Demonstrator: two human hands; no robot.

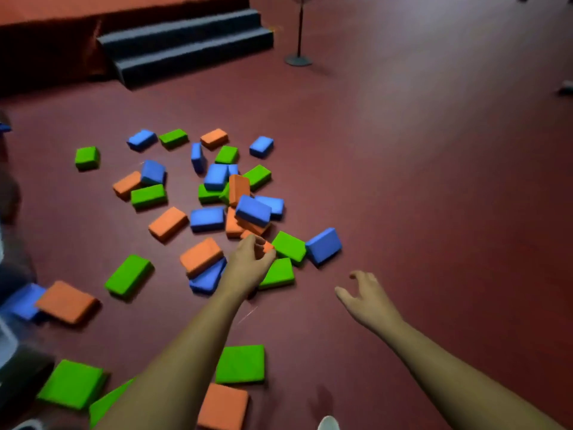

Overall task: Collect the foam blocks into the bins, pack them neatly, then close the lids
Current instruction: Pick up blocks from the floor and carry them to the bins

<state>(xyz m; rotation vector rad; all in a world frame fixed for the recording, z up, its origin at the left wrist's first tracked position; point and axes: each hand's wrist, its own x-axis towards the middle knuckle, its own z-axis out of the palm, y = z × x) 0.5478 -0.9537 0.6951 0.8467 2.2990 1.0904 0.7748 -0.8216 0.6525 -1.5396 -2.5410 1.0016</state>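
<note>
Several orange, blue and green foam blocks lie scattered and heaped on the dark red floor (403,181). My left hand (248,265) reaches into the near side of the heap, its fingers curled round an orange block (268,246) that is mostly hidden under them. Beside that hand lie a green block (288,246), another green block (279,274) and a tilted blue block (324,245). My right hand (366,294) hovers over bare floor to the right, fingers spread and holding nothing.
Something blurred in grey and black (15,361) shows at the left edge; I cannot tell whether it is a bin. Dark steps (186,41) and a stand on a round base (298,59) are at the back. Green and orange blocks (240,364) lie near my feet.
</note>
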